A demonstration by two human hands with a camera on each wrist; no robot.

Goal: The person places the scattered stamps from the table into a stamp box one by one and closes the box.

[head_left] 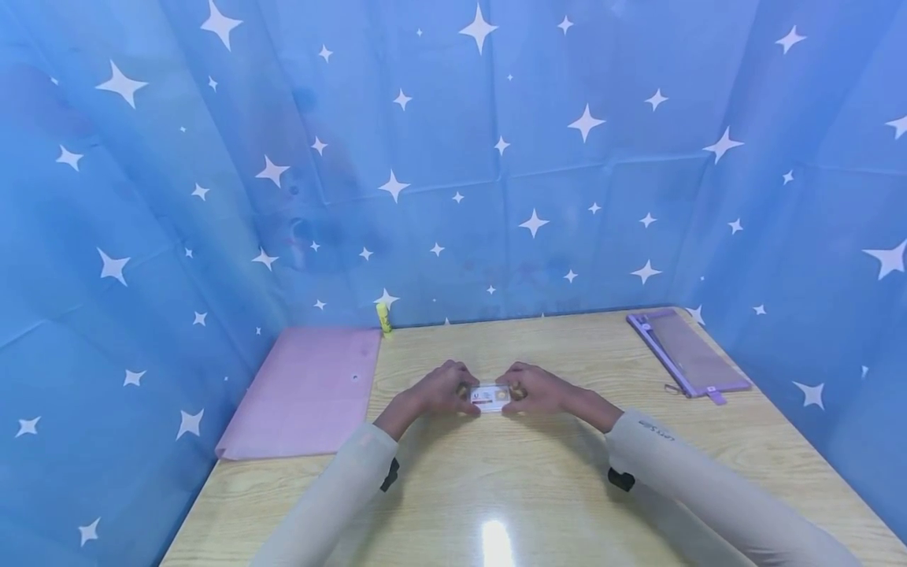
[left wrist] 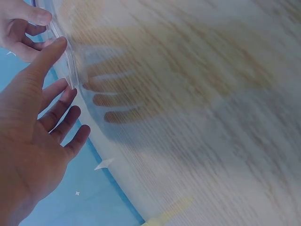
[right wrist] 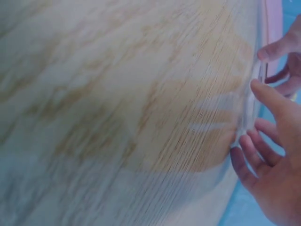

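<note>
A small flat clear plastic case [head_left: 490, 397] with a printed card or label showing in it is held at the middle of the table. My left hand [head_left: 446, 388] pinches its left end between thumb and fingers. At the opposite end my right hand [head_left: 536, 390] pinches it the same way. From the left wrist view the clear case [left wrist: 70, 66] appears almost edge-on, with the left thumb on its near side and the other fingertips at its edge. In the right wrist view the right hand [right wrist: 277, 146] has its thumb against the case [right wrist: 249, 106]. What is printed is too small to read.
A pink sheet or folder [head_left: 305, 394] lies at the table's left. Behind it, by the back edge, a yellow stick-shaped tube [head_left: 384, 318] stands upright. A purple-edged zip pouch [head_left: 687, 350] lies at the right. A blue starred curtain [head_left: 453, 157] surrounds the glossy wooden table [head_left: 510, 480].
</note>
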